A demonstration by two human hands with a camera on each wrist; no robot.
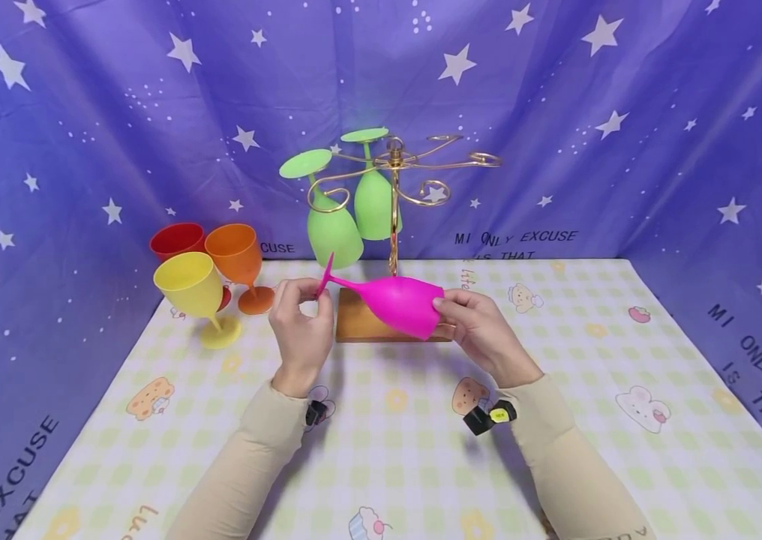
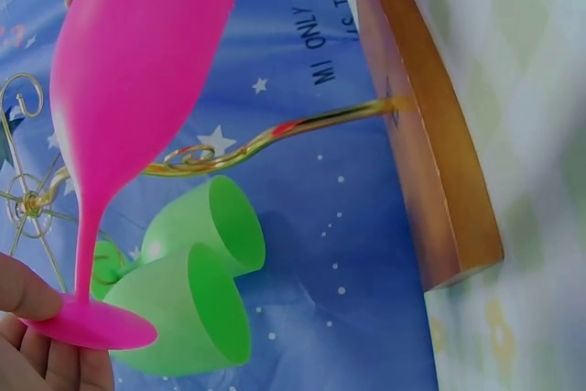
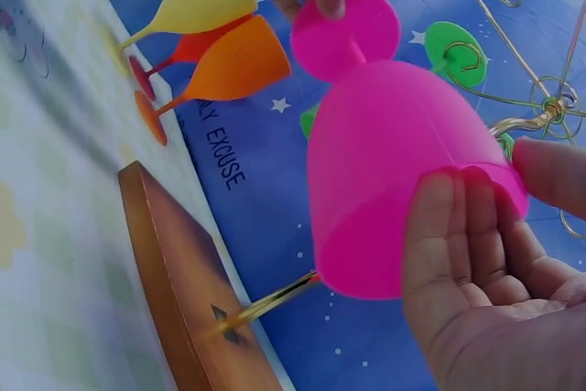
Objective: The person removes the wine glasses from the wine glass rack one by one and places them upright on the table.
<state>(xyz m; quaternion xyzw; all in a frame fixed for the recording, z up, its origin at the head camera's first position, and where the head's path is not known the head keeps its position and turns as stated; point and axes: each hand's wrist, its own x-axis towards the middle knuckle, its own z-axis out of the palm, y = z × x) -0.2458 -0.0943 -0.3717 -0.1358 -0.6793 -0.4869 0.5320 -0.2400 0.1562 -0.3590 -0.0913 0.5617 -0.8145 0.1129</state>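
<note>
A magenta wine goblet (image 1: 400, 301) is held on its side between both hands, its foot to the left and its bowl to the right. My left hand (image 1: 304, 322) pinches the edge of the foot; in the left wrist view the thumb lies over that pink foot (image 2: 92, 325). With thumb and fingers, my right hand (image 1: 485, 330) grips the bowl at its rim. Behind the goblet stands a gold metal glass rack (image 1: 394, 217) on a wooden base (image 1: 354, 319). Two green goblets (image 1: 334, 232) hang upside down from its left arms.
Left of the rack, a yellow goblet (image 1: 188, 281), an orange goblet (image 1: 234, 251) and a red goblet (image 1: 177, 238) stand upright on the checked tablecloth (image 1: 381, 457). More curled rack arms (image 1: 485, 158) reach out to the right. A purple star-patterned curtain (image 1: 556, 90) surrounds the table's back and sides.
</note>
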